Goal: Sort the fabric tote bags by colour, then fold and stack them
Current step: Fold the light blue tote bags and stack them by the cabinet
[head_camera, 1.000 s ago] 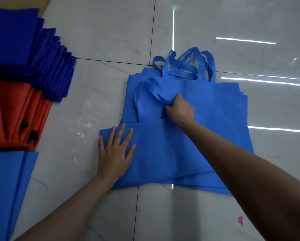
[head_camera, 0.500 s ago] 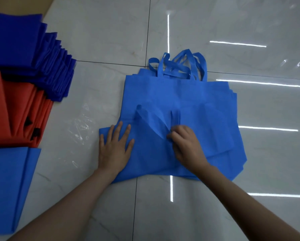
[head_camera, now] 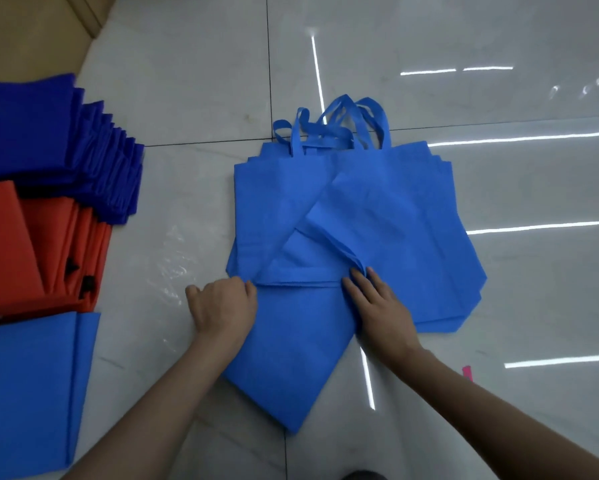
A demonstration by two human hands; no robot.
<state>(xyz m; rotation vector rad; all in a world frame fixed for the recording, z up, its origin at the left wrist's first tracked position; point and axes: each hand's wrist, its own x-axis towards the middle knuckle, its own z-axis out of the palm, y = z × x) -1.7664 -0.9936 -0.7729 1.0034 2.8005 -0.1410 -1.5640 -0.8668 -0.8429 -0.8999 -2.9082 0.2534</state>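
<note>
- A light blue tote, the top bag (head_camera: 291, 348), lies half folded on the floor in front of the person. One corner points toward them, and a loose flap is gathered into a ridge near the middle.
- The left hand (head_camera: 222, 306) has curled fingers and seems to grip the bag's left edge at the fold.
- The right hand (head_camera: 377, 306) lies with straight fingers pressing the gathered ridge flat.
- The bag sits on a pile of matching blue bags (head_camera: 457, 299), whose looped handles (head_camera: 339, 126) are tangled at the far end.
- Risk: the fabric looks thin, smooth and springy, so the ridge may spring back or crease crookedly if the pressure slips. A pull could also drag the bag beneath it askew.
- The floor (head_camera: 187, 81) is glossy pale tile, so the cloth could slide.
- On the left lie three folded stacks: a dark blue stack (head_camera: 48, 140), an orange stack (head_camera: 31, 244) and a light blue stack (head_camera: 24, 393).
</note>
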